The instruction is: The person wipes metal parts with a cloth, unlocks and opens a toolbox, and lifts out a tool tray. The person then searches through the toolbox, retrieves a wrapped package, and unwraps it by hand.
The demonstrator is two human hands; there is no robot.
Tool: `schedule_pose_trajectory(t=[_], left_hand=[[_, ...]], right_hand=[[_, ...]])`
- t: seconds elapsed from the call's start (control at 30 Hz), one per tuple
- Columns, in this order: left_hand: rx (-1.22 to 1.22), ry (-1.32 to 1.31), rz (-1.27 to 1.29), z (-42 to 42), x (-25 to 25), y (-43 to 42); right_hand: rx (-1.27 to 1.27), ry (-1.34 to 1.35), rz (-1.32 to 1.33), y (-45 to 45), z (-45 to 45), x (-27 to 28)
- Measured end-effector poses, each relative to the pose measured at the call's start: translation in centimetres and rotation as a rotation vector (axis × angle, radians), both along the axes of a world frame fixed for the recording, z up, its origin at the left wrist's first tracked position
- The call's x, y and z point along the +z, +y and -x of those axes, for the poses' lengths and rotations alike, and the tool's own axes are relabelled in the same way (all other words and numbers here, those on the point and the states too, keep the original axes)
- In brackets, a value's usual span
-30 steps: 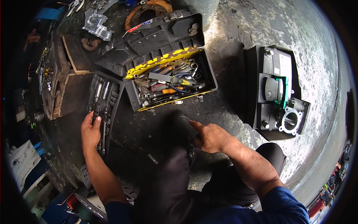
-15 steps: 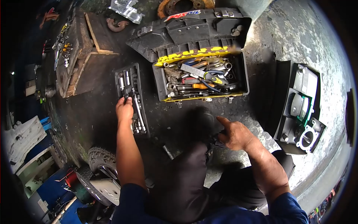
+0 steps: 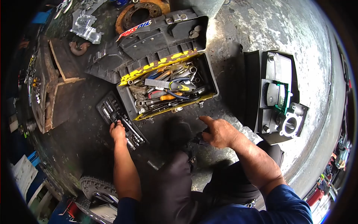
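Observation:
My left hand reaches into a black socket tray on the floor, thumb and fingers closed at a dark piece in its middle; what they grip is too small to make out. Chrome sockets and long extension bars lie in the tray around it. Over my knee, my right hand has its index finger stretched out, the other fingers curled on a dark, crumpled, cloth-like thing. Beyond the hands stands an open black and yellow toolbox, full of pliers, wrenches and an orange-handled screwdriver.
At right lies a black plastic housing with a metal gasket-like ring on it. A wooden frame stands left. A rusty brake disc sits behind the toolbox lid. A tyre is at lower left.
The view has turned, so the toolbox and housing sit further left and the tray looks more tilted. My left hand stays at the tray; my right hand keeps its pointing shape.

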State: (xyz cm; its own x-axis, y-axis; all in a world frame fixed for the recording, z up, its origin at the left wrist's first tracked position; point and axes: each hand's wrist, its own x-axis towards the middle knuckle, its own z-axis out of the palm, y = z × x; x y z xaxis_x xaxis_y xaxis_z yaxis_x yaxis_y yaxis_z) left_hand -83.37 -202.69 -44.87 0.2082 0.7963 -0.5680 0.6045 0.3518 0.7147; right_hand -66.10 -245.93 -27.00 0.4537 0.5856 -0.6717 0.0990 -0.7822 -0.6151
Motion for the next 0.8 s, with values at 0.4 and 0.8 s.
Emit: schedule_pose_trajectory(t=[0.4,0.8], left_hand=[[-1.238,-0.298,-0.950,-15.7,13.2,-12.7],[-1.832,0.111,-1.014,-24.2,9.6,-20.3]], right_hand=[[0.010,0.020,-0.030,-0.2,0.8,1.4],[-0.034,0.031,0.007,-3.5,2.1,2.5]])
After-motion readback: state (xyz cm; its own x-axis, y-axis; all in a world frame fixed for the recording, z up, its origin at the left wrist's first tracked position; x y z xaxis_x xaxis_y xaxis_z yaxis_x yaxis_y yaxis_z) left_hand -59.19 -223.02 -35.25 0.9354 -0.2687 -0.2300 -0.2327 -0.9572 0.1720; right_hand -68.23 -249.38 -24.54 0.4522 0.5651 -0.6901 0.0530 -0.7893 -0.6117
